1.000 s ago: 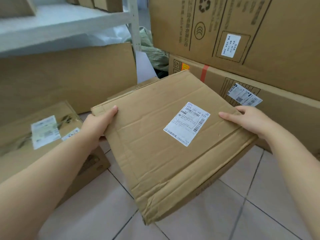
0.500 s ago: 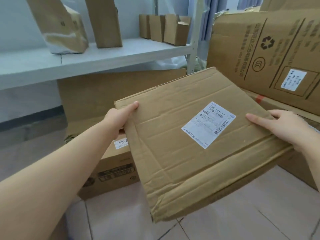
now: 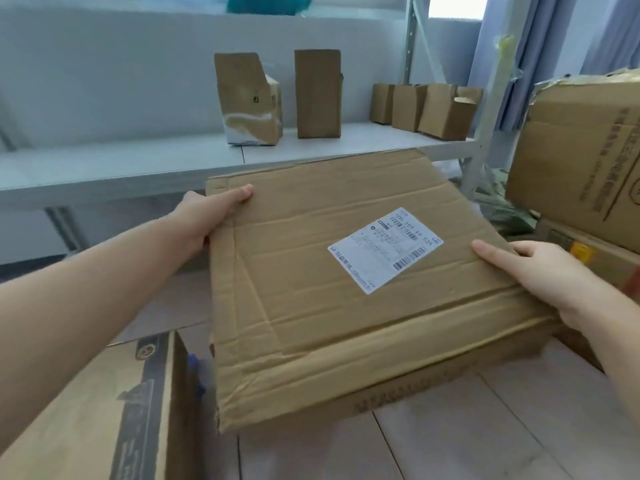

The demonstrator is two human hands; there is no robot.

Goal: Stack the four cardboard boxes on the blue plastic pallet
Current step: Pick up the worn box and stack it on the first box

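Swinging leftward from the big stacked cartons, the flat creased brown cardboard box (image 3: 346, 282) (white label up) is clasped at opposite edges by left hand (image 3: 211, 216) and right hand (image 3: 540, 271), pallet unseen.

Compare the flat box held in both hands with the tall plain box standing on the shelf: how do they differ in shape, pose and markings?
The held flat box is wide and shallow; the tall shelf box is narrow and upright. The flat box is gripped off the floor by the left hand and right hand; the tall box stands untouched on the shelf. The flat box carries a white shipping label; the tall box's visible face is bare. Both are brown cardboard.
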